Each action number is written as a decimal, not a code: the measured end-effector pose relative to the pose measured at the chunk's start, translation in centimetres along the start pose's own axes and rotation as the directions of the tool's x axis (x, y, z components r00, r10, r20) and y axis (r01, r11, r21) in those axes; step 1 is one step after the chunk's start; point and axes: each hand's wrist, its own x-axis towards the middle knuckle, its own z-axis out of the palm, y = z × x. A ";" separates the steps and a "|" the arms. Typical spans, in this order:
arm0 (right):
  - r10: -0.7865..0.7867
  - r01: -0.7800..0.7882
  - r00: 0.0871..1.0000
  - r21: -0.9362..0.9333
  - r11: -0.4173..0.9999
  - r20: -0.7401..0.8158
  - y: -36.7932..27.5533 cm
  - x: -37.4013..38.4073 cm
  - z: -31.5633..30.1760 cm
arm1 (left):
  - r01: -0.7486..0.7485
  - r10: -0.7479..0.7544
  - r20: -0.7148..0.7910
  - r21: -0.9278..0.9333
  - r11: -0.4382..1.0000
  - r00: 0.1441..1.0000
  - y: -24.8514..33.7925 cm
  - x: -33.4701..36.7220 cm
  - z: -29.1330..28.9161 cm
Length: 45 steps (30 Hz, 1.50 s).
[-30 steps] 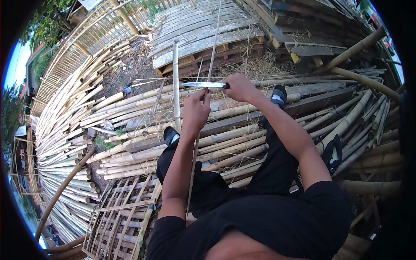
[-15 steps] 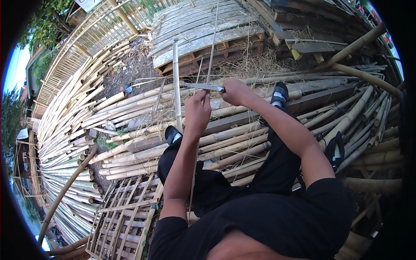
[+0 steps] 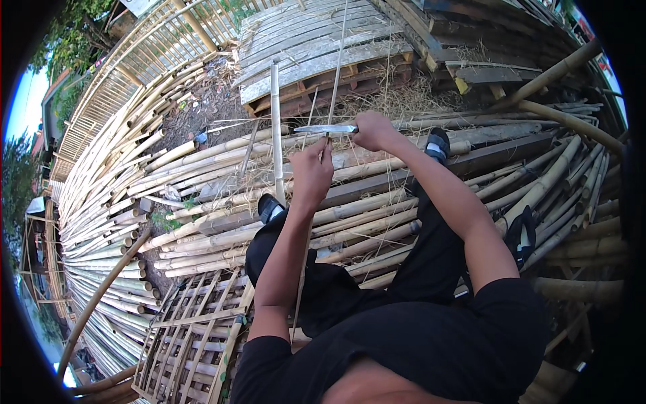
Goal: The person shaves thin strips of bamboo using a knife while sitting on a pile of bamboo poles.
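The left hand (image 3: 311,174) pinches the bamboo strip (image 3: 338,71) between fingertips (right hand (image 3: 374,130) clenched round the knife (image 3: 324,128)).

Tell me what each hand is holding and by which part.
The right hand grips a knife by its handle. The left hand pinches a thin bamboo strip partway along its length, just nearer the body than the knife.

No text, label or number is legible; the white panel (image 3: 138,5), cut off at upper left, cannot be read.
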 end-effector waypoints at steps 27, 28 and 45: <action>-0.020 0.024 0.998 0.077 0.997 -0.051 1.3 -0.1 -1.1 | 0.078 -0.064 0.139 -0.095 0.992 0.988 0.1 0.2 -0.3; -0.025 0.029 0.998 0.078 0.997 -0.054 0.7 -0.5 -0.9 | 0.058 -0.051 0.134 -0.053 0.997 0.990 0.1 0.2 -0.3; 0.220 -0.215 0.956 0.049 0.975 -0.193 5.0 2.9 -0.2 | -0.033 0.012 0.159 0.133 0.991 0.987 -0.5 -1.2 -1.1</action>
